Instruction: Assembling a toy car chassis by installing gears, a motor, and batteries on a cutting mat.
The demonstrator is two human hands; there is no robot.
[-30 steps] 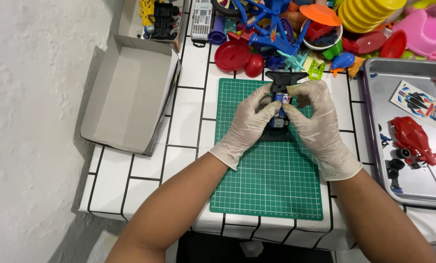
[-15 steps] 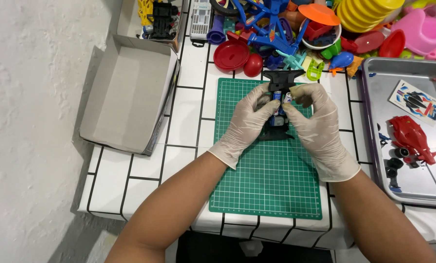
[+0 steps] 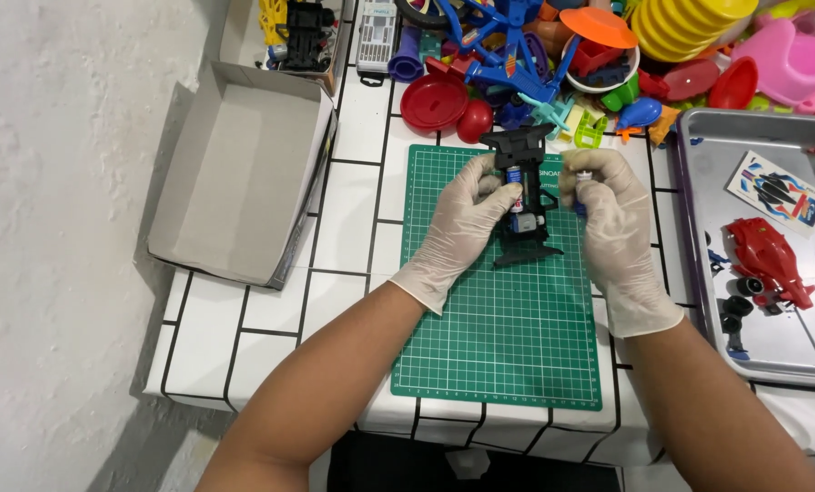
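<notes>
My left hand, gloved, grips the black toy car chassis from its left side, thumb against the middle, holding it just above the green cutting mat. My right hand, also gloved, sits just beside the chassis on its right, fingers curled around a small cylindrical part (too small to identify). The chassis stands over the mat's upper half, long axis running away from me. To the right, a metal tray carries a red car body and a sticker sheet. An open cardboard box lies left of the mat; a heap of coloured plastic toys lies beyond it.
</notes>
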